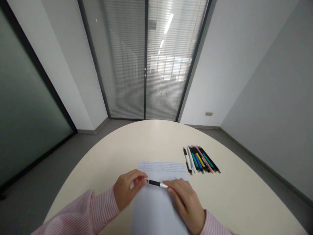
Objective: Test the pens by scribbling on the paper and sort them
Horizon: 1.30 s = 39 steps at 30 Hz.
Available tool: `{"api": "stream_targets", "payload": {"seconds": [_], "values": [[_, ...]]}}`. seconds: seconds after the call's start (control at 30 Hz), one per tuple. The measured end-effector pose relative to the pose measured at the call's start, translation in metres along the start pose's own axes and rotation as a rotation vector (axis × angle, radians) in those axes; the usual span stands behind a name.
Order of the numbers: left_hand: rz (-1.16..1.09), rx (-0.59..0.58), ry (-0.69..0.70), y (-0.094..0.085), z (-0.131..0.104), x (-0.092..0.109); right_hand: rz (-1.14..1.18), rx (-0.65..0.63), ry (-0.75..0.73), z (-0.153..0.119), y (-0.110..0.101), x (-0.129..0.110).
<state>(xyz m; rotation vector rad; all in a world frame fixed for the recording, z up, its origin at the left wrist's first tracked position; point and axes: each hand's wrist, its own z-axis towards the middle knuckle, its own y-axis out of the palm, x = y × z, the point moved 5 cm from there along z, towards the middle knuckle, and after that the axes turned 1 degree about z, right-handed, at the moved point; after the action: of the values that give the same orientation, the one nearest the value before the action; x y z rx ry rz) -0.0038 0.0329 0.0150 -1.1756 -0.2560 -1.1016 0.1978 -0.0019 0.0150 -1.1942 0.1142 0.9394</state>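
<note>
L+R hands (129,187) (184,200) fingers grip pen (154,183) | paper (156,209) btm cut off | writing (162,166) illegible

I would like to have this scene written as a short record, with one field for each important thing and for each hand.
Left hand: fingers pinch the left end of the pen
Right hand: fingers hold the other end
Left hand point
Right hand point
Held item: pen, black grip, lying roughly crosswise above the paper
Paper: sheet with lines of writing near its far edge; words too small to read
Other pens: row right of the paper, mixed colours
Surface: pale table with curved edge
</note>
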Motion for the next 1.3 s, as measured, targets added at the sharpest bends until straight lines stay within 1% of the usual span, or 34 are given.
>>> {"api": "stream_targets", "payload": {"seconds": [0.1,0.17,0.33,0.5,0.57,0.67,0.8,0.9,1.03,1.13,1.23,1.3], "values": [[-0.04,0.031,0.035,-0.002,0.0,0.002,0.009,0.018,0.009,0.0,-0.001,0.0],[-0.025,0.027,0.045,-0.001,0.0,0.002,0.01,0.017,0.012,0.0,-0.001,0.0],[0.049,0.003,-0.016,0.0,0.0,-0.005,0.023,0.014,0.002,0.0,-0.002,0.0],[0.043,-0.004,-0.065,-0.003,0.001,-0.006,0.046,0.021,0.006,0.0,-0.001,0.001],[-0.005,0.023,-0.091,-0.007,0.003,-0.004,0.052,0.032,0.007,0.0,-0.002,0.001],[-0.137,0.046,-0.136,-0.01,0.004,-0.002,0.062,0.064,0.013,0.0,-0.003,0.002],[-0.359,-0.002,-0.215,-0.005,0.004,-0.004,0.066,0.094,0.013,-0.001,-0.004,0.002],[-0.468,-0.021,-0.224,-0.001,0.003,-0.006,0.07,0.093,0.011,-0.002,-0.003,0.002],[-0.519,0.006,-0.218,-0.001,0.003,-0.008,0.083,0.089,0.026,-0.002,-0.002,0.004],[-0.499,0.029,-0.227,-0.002,0.003,-0.011,0.093,0.09,0.032,-0.002,-0.001,0.005],[-0.498,0.052,-0.201,-0.003,0.002,-0.011,0.099,0.093,0.037,-0.002,-0.001,0.006],[-0.542,0.038,-0.174,-0.003,0.003,-0.008,0.103,0.092,0.035,-0.002,-0.001,0.006]]}}
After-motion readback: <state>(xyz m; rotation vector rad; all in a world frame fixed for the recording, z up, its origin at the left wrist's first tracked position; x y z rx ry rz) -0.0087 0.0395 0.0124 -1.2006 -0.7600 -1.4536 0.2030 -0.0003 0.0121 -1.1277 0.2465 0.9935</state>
